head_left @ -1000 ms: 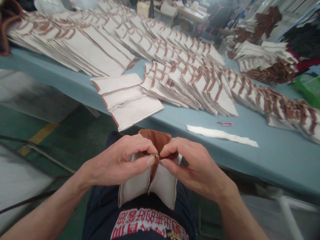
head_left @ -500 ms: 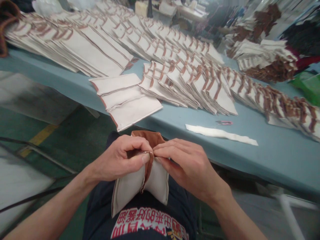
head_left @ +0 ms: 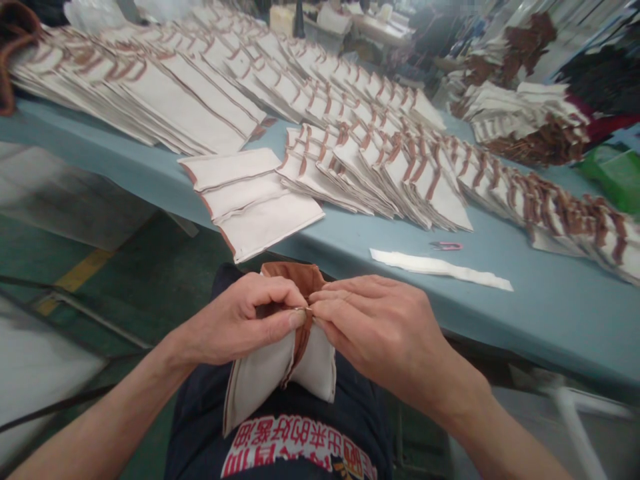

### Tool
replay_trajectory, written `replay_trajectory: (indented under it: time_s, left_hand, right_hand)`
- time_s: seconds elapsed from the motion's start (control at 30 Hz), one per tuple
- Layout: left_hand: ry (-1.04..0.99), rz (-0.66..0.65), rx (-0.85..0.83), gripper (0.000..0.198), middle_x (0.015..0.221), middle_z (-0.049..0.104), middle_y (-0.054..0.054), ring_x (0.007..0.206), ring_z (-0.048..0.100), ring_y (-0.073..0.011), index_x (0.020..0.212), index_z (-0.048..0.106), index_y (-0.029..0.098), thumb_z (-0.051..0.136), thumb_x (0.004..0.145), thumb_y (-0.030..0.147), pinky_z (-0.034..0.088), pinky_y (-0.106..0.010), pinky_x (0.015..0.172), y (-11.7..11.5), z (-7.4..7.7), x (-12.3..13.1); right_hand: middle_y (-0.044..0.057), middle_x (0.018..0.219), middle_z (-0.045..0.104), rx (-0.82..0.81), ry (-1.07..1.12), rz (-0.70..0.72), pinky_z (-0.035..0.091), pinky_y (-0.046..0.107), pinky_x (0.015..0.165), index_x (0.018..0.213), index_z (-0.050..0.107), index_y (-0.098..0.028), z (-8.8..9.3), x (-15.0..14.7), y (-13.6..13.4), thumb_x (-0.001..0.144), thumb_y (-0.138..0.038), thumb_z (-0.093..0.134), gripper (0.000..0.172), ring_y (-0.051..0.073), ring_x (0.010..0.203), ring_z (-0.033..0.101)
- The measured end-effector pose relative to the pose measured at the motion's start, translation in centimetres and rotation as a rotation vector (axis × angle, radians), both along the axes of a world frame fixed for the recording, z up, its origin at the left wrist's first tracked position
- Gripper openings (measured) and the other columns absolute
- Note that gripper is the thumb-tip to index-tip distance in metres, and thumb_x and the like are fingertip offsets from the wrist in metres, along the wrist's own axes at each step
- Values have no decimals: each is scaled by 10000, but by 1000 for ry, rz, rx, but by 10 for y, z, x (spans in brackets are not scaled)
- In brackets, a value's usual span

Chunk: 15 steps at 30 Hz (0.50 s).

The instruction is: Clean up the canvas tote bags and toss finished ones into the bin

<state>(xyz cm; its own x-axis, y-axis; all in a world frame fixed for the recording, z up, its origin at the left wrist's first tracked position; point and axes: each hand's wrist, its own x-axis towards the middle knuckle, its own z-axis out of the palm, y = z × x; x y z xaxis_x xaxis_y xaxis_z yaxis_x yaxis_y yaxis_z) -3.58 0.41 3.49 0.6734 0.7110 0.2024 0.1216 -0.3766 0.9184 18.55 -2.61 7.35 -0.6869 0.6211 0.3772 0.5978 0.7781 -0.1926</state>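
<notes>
A white fabric piece with brown trim rests folded on my lap, its brown inner side showing at the top. Along the brown-edged seam, my left hand pinches the cloth between thumb and forefinger. Fingertips of my right hand are closed at the same spot, pressed on the seam's upper end and nearly touching the left thumb. What exactly lies between the right fingertips is partly hidden; the fabric edge shows there.
On the blue-covered table lie a white strip and small thread snips. One sewn fabric panel overhangs the table's near edge. Overlapping rows of similar pieces spread behind. A brown-and-white fabric pile sits at the far right.
My right hand has rolled over slightly, and its fingertips have come closer to the left thumb at the seam. The held fabric has shifted a little; the left hand stays nearly still.
</notes>
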Motion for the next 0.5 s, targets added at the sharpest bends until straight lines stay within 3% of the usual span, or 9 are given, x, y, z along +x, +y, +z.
replay_trajectory:
  time_s: [0.23, 0.33, 0.5]
  left_hand:
    - [56, -1, -42, 217, 700, 627, 22, 623, 527, -98, 764, 610, 157, 532, 965, 186, 429, -183, 609, -1, -5, 6]
    - [66, -4, -69, 228, 640, 540, 54, 571, 452, -84, 720, 557, 169, 523, 944, 183, 374, -181, 552, -4, -5, 11]
    - [57, 29, -87, 231, 602, 440, 80, 542, 372, -74, 692, 519, 175, 523, 923, 183, 323, -181, 521, -6, -9, 13]
  right_hand:
    - [12, 721, 772, 103, -85, -55, 465, 318, 595, 725, 647, -210, -6, -2, -3, 944, -58, 555, 283, 163, 639, 694]
    - [-4, 672, 743, 136, -70, -101, 407, 325, 556, 687, 612, -212, -10, -2, -3, 909, -62, 537, 278, 145, 562, 635]
    - [-18, 630, 691, -17, 97, -130, 405, 287, 572, 714, 618, -200, -18, 1, 2, 837, -75, 535, 194, 133, 562, 602]
